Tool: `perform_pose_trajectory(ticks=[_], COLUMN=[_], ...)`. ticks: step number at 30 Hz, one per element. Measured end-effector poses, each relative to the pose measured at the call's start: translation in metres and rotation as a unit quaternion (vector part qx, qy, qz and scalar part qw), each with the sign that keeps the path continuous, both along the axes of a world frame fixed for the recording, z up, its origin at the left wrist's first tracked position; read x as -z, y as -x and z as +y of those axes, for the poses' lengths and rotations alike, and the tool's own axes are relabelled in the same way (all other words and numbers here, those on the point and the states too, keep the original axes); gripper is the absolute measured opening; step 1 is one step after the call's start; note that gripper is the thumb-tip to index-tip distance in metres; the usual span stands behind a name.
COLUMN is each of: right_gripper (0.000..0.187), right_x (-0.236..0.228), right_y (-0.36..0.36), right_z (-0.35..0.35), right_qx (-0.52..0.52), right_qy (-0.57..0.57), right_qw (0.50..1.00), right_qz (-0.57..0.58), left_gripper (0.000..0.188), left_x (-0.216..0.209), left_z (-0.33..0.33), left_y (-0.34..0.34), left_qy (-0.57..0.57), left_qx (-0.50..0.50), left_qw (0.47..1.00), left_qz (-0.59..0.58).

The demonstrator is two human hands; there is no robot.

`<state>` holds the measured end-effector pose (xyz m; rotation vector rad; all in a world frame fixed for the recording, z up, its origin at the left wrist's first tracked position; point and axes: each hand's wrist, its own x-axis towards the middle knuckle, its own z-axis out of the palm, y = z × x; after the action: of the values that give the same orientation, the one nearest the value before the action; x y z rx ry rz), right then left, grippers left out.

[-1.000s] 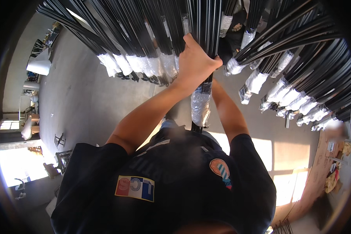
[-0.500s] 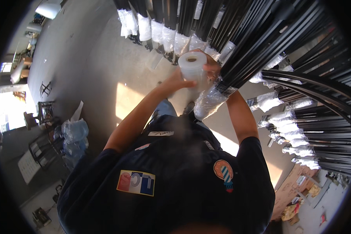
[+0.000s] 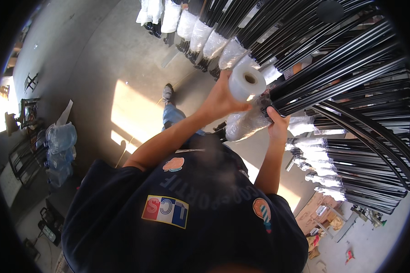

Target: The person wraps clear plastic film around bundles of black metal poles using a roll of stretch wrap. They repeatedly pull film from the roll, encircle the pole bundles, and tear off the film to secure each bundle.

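Note:
My left hand [image 3: 222,99] is wrapped round a roll of clear stretch film [image 3: 258,83], its cardboard core facing up. The roll sits right against a bundle of long black bars [image 3: 319,79] that slants from the upper right toward my waist. Clear film [image 3: 245,125] covers the near end of this bundle. My right hand [image 3: 278,123] grips the bundle just past the wrapped part, thumb on top near a dark label; its other fingers are hidden underneath.
More black bar bundles with film-wrapped ends [image 3: 214,44] stand along the far side, and others [image 3: 325,157] lie to the right. Curved black bars [image 3: 360,120] jut out at the right. Large blue water bottles [image 3: 61,150] stand at the left. My foot [image 3: 167,92] is on the concrete floor.
My right hand has left the film roll and now grips the bundle from the near right side. The roll has shifted right, still in my left hand. One foot has come into view.

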<state>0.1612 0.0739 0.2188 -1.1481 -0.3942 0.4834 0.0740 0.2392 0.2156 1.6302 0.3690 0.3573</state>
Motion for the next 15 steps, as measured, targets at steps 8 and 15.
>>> perform_pose_trajectory(ticks=[8,15], right_gripper=[0.044,0.043], right_x=[-0.003,-0.001], right_y=[-0.005,0.035], right_z=[0.011,-0.032], right_qx=[0.018,0.172], right_qy=[-0.024,0.170], right_qw=[0.999,0.957], right_qz=[-0.013,-0.158], left_gripper=[0.079,0.080], left_x=[-0.015,-0.029], left_z=[-0.007,-0.043], left_y=[0.021,0.052], left_qy=[-0.041,-0.215], left_qx=[-0.018,0.040], left_qw=[0.999,0.975], left_qz=[0.010,-0.040])
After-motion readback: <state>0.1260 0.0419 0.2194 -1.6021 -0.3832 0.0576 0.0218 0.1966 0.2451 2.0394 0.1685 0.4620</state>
